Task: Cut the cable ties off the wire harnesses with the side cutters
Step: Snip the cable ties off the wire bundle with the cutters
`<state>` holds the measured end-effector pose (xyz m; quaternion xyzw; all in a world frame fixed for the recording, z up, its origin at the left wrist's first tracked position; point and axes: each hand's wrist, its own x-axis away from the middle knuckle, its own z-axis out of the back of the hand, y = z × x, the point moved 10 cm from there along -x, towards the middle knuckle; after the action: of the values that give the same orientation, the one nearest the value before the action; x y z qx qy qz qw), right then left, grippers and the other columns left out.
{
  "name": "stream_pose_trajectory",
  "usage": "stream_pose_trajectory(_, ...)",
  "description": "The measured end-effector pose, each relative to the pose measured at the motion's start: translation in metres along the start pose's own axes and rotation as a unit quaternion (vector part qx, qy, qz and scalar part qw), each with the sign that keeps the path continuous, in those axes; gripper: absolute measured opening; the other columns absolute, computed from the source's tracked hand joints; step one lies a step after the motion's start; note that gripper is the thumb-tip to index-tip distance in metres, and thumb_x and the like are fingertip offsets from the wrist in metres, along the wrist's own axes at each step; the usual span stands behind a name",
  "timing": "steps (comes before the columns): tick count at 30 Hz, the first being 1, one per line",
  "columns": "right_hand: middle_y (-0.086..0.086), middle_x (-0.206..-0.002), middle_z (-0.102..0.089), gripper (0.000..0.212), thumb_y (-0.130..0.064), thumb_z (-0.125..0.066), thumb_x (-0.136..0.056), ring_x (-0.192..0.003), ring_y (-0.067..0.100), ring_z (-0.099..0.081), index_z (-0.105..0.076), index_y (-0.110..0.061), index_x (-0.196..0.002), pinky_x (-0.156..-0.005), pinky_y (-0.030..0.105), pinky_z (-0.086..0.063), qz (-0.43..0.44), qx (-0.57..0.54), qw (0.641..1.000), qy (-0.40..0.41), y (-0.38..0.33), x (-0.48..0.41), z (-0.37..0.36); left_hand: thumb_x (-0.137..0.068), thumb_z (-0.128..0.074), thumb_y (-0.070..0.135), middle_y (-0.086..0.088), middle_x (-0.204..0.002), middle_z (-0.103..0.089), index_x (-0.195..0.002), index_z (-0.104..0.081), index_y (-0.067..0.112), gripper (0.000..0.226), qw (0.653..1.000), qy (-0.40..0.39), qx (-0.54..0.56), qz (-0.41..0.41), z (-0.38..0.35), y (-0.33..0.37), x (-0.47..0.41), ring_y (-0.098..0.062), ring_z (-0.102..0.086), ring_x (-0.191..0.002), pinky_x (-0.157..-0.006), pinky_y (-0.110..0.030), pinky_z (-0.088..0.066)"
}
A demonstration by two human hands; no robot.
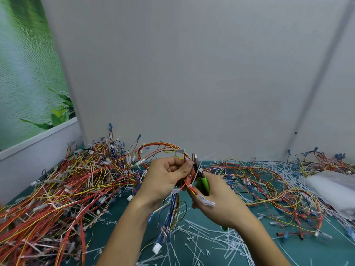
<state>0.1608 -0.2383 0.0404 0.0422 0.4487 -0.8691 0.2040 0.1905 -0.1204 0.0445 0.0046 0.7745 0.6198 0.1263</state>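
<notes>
Right now a white cable tie [196, 174] sticks up by the metal head of the side cutters [203, 184], held up above the middle of the table. I cannot tell if the blades are on the tie yet. The right hand [221, 200] is wrapped round the green handles. The left hand [165, 179] pinches the wire harness [159, 144] just beside the cutter head. Its red and yellow wires loop up behind the fingers.

Lots of cut ties [201, 240] lie on the green mat [311, 252] under the hands. A big pile of harnesses [76, 179] is on the left. A flatter pile [269, 181] is on the right, near a white bag [336, 189].

What could go wrong? The blades are very close to the thin wires, so a snip could nick a wire and not just the tie. The left thumb is close too, so it could get pinched. The cut bit could also fly off.

I can see no words or brand names anywhere.
</notes>
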Motion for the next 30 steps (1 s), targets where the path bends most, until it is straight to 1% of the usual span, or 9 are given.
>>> stream_pose_trajectory(2, 0.011, -0.068, -0.059, 0.021, -0.033, -0.059, -0.102, -0.061, 0.03, -0.054, -0.054, -0.024, -0.083, -0.059, 0.04, -0.048, 0.012, 0.003, 1.0, -0.003, -0.001, 0.001, 0.0, -0.074, -0.077, 0.033, -0.018, -0.089, -0.077, -0.086, -0.082, 0.017, 0.021, 1.0, -0.004, 0.0, 0.002, 0.0, -0.001, 0.0, -0.027, -0.07, -0.076, -0.07, -0.034, -0.06)
stream_pose_trajectory(4, -0.004, -0.057, -0.045, 0.029, -0.036, -0.059, -0.102, -0.05, 0.012, -0.036, -0.054, -0.018, -0.081, -0.05, 0.029, -0.037, 0.009, 0.005, 1.0, 0.011, 0.003, 0.0, 0.001, -0.074, -0.078, 0.034, -0.015, -0.086, -0.078, -0.087, -0.082, 0.017, 0.021, 1.0, -0.01, 0.001, 0.002, 0.0, -0.001, 0.0, -0.02, -0.071, -0.071, -0.062, -0.028, -0.059)
stream_pose_trajectory(6, -0.01, -0.052, -0.041, 0.033, -0.038, -0.059, -0.102, -0.049, 0.009, -0.03, -0.055, -0.018, -0.077, -0.048, 0.019, -0.028, 0.002, 0.023, 0.999, 0.024, 0.006, -0.001, 0.003, -0.074, -0.078, 0.032, -0.014, -0.085, -0.077, -0.086, -0.081, 0.015, 0.021, 1.0, -0.01, -0.004, -0.002, 0.002, -0.001, -0.001, -0.018, -0.072, -0.069, -0.059, -0.026, -0.058)
stream_pose_trajectory(9, -0.017, -0.049, -0.047, 0.037, -0.035, -0.061, -0.101, -0.047, 0.007, -0.037, -0.051, -0.024, -0.066, -0.05, 0.015, -0.035, -0.015, 0.044, 0.998, 0.032, 0.011, -0.002, 0.004, -0.077, -0.078, 0.028, -0.016, -0.086, -0.077, -0.085, -0.079, 0.011, 0.019, 0.999, -0.002, -0.033, -0.023, 0.005, 0.001, -0.002, -0.021, -0.072, -0.072, -0.062, -0.026, -0.058)
stream_pose_trajectory(13, -0.021, -0.052, -0.054, 0.033, -0.038, -0.06, -0.1, -0.046, 0.004, -0.046, -0.053, -0.026, -0.07, -0.045, 0.014, -0.034, -0.035, 0.055, 0.998, 0.019, 0.015, -0.002, 0.0, -0.078, -0.078, 0.029, -0.009, -0.082, -0.078, -0.083, -0.079, 0.016, 0.014, 0.996, -0.008, -0.073, -0.059, 0.009, 0.009, -0.001, -0.016, -0.073, -0.074, -0.065, -0.023, -0.057)
stream_pose_trajectory(16, -0.02, -0.059, -0.059, 0.026, -0.043, -0.061, -0.099, -0.055, 0.008, -0.058, -0.057, -0.029, -0.077, -0.052, 0.024, -0.046, -0.035, 0.046, 0.998, -0.011, 0.014, -0.001, -0.006, -0.079, -0.077, 0.034, -0.001, -0.081, -0.078, -0.083, -0.08, 0.027, 0.009, 0.989, -0.019, -0.123, -0.078, 0.01, 0.014, -0.001, -0.011, -0.073, -0.073, -0.066, -0.02, -0.056)
stream_pose_trajectory(21, -0.017, -0.057, -0.057, 0.022, -0.039, -0.061, -0.1, -0.049, 0.004, -0.048, -0.061, -0.024, -0.083, -0.046, 0.015, -0.036, -0.033, 0.068, 0.997, -0.001, 0.014, -0.002, -0.003, -0.079, -0.076, 0.038, 0.0, -0.083, -0.078, -0.085, -0.079, 0.034, 0.008, 0.985, -0.025, -0.148, -0.087, 0.01, 0.015, -0.001, -0.011, -0.075, -0.077, -0.069, -0.02, -0.057)
stream_pose_trajectory(25, -0.026, -0.056, -0.056, 0.024, -0.04, -0.061, -0.099, -0.046, 0.002, -0.047, -0.065, -0.021, -0.086, -0.046, 0.015, -0.036, -0.043, 0.079, 0.996, 0.004, 0.015, -0.003, -0.002, -0.079, -0.076, 0.035, -0.001, -0.084, -0.079, -0.084, -0.08, 0.033, 0.006, 0.987, -0.033, -0.134, -0.089, 0.008, 0.016, -0.001, -0.012, -0.075, -0.079, -0.07, -0.019, -0.057)
stream_pose_trajectory(30, -0.023, -0.052, -0.057, 0.026, -0.044, -0.06, -0.099, -0.043, 0.003, -0.048, -0.065, -0.022, -0.086, -0.042, 0.015, -0.035, -0.059, 0.077, 0.995, 0.003, 0.017, -0.002, -0.002, -0.081, -0.074, 0.035, -0.001, -0.084, -0.079, -0.084, -0.079, 0.034, 0.006, 0.983, -0.026, -0.15, -0.099, 0.008, 0.018, 0.001, -0.015, -0.076, -0.077, -0.07, -0.022, -0.059)
